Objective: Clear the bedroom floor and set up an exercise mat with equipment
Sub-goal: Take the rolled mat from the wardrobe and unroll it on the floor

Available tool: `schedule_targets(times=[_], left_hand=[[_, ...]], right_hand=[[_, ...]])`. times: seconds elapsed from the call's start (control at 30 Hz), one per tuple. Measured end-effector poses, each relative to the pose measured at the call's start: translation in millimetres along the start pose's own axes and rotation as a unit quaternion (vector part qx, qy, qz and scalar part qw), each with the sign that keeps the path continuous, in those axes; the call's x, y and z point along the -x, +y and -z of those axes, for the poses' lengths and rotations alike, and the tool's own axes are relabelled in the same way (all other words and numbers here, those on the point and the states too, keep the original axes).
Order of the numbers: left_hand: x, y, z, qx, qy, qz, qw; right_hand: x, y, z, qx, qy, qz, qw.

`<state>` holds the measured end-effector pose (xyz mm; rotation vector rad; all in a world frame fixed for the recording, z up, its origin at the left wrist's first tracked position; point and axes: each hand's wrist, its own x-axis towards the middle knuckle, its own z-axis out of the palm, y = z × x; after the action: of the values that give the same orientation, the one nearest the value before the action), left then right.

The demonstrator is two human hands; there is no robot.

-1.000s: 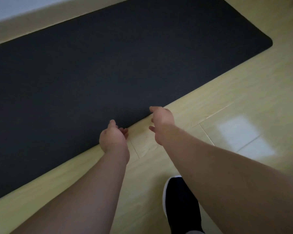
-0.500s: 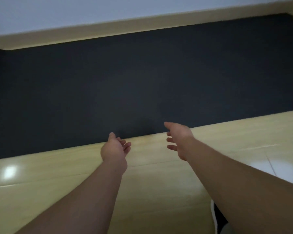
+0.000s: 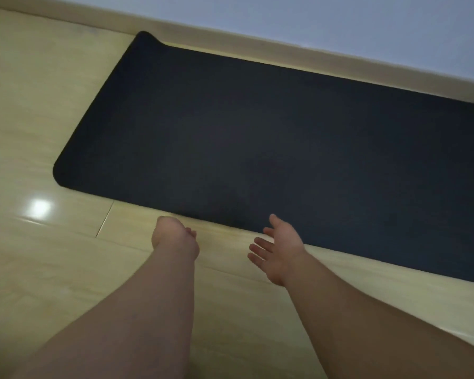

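Both hands hang empty, left hand (image 3: 175, 237) loosely curled, right hand (image 3: 281, 248) spread and nearer the black exercise mat (image 3: 257, 138) stretching crosswise ahead.

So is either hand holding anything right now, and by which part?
Nothing is held. The right hand is open, fingers spread, beside the near edge of the mat; the left hand hangs loosely curled above the floor, with nothing in it.

Pale glossy wood-look floor (image 3: 39, 269), beige skirting (image 3: 285, 51), plain pale wall (image 3: 340, 20).
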<state>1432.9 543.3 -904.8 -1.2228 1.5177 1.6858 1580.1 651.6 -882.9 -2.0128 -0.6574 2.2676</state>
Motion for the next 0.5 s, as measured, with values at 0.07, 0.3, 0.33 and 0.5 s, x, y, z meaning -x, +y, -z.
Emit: schedule_targets(times=[0.07, 0.3, 0.33, 0.5], left_hand=[[-2.7, -0.3, 0.9, 0.071, -0.004, 0.049, 0.996], [-22.6, -3.6, -28.2, 0.132, -0.082, 0.071, 0.985], [-26.1, -3.2, -31.2, 0.128, -0.090, 0.069, 0.985], [-39.5, -4.7, -28.1, 0.159, -0.174, 0.061, 0.970]], right_hand=[[-8.2, 2.6, -13.5, -0.039, 0.014, 0.000, 0.999], [-37.8, 2.2, -26.8, -0.044, 0.082, 0.014, 0.996], [-40.7, 1.9, -28.2, -0.044, 0.081, 0.019, 0.996], [-53.1, -4.6, -45.0, -0.038, 0.086, 0.066, 0.993]])
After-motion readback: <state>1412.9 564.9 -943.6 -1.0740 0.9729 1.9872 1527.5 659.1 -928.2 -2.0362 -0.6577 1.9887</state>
